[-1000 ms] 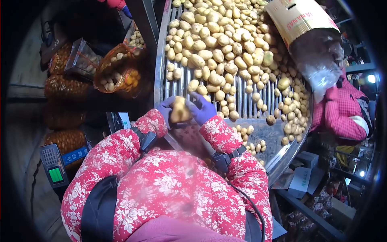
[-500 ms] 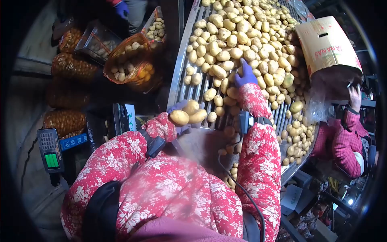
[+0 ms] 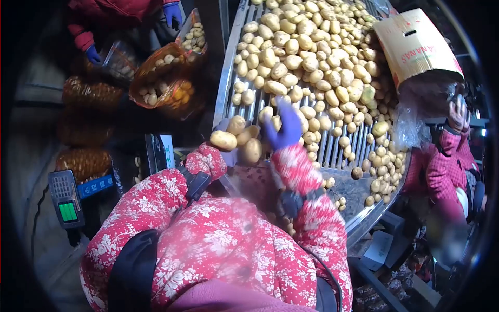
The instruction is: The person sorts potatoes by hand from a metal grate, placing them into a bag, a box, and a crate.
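Note:
My left hand (image 3: 232, 155), in a purple glove, is curled under several potatoes (image 3: 237, 136) at the near left corner of the slatted metal table. Its fingers are mostly hidden beneath them. One blurred potato (image 3: 253, 151) sits at the right side of this handful. Just right of it, my right hand (image 3: 286, 127), also gloved in purple, is over the slats with thumb and fingers apart. A potato shows behind the gap between its thumb and fingers; the hand looks to hold nothing. Loose potatoes (image 3: 312, 65) cover much of the slatted table (image 3: 332, 156).
A banana carton (image 3: 416, 49) tilts over the table's right side, with a co-worker's hand (image 3: 457, 114) at its mouth. Another person (image 3: 112, 10) stands at upper left by net bags of potatoes (image 3: 156, 78). A scale display (image 3: 66, 200) stands at left.
My right hand has drawn back from the pile, leftward toward my left hand. One more potato shows in the left handful. The person at upper left has come further into view.

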